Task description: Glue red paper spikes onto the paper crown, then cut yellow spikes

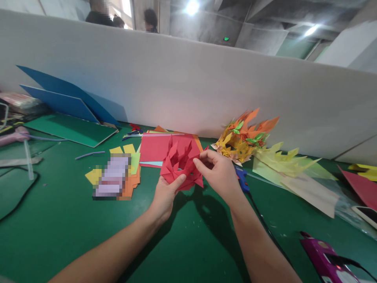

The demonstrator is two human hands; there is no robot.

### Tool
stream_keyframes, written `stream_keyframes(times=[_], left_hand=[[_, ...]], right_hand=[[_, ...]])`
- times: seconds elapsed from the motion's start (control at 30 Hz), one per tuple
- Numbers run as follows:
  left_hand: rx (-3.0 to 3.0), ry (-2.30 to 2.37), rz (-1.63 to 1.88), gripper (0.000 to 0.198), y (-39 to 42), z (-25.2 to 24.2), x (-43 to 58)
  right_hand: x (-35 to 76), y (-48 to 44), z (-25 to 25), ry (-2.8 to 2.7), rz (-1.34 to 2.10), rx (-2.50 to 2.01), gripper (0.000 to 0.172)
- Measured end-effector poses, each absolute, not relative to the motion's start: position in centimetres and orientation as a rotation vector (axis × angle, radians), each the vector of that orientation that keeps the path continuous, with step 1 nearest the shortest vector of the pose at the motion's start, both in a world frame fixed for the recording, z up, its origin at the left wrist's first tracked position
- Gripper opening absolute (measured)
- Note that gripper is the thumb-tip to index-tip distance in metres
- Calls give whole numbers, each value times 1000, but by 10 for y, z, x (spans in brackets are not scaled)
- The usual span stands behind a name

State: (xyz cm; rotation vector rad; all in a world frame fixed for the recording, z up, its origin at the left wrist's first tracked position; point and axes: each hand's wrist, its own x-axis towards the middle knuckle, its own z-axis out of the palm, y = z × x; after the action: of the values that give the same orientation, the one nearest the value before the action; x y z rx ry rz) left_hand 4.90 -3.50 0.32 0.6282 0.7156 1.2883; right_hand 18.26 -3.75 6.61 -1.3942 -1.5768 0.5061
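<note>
A red folded-paper piece with several pointed petals, an origami flower [176, 163], is held above the green table. My left hand [166, 196] grips its lower left side, thumb on top and the other fingers hidden beneath. At its right side, my right hand [216, 171] pinches one of the red points between thumb and fingertips. Behind the flower lies a stack of red paper sheets [151, 145]. Close to my right wrist rests a blue tool [242, 179] with a black cord, partly hidden by the hand.
Orange and yellow paper origami [244, 135] stands at the back right, beside pale yellow folded paper [282, 159]. Left are a blurred-out phone [113, 175] on small paper squares, blue boards [61, 98] and a pink glue gun [14, 135]. A purple device [326, 259] sits front right. A white partition [176, 86] borders the table.
</note>
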Motion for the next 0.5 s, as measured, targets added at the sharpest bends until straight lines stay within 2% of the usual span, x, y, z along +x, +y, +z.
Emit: stream_keyframes(times=[0.3,0.5], left_hand=[[588,729,1297,50,-35,4,49],[573,745,1300,47,-35,5,50]], right_hand=[[183,-39,69,-1670,552,-1412,12],[174,-43,70,-1799,480,-1483,29]])
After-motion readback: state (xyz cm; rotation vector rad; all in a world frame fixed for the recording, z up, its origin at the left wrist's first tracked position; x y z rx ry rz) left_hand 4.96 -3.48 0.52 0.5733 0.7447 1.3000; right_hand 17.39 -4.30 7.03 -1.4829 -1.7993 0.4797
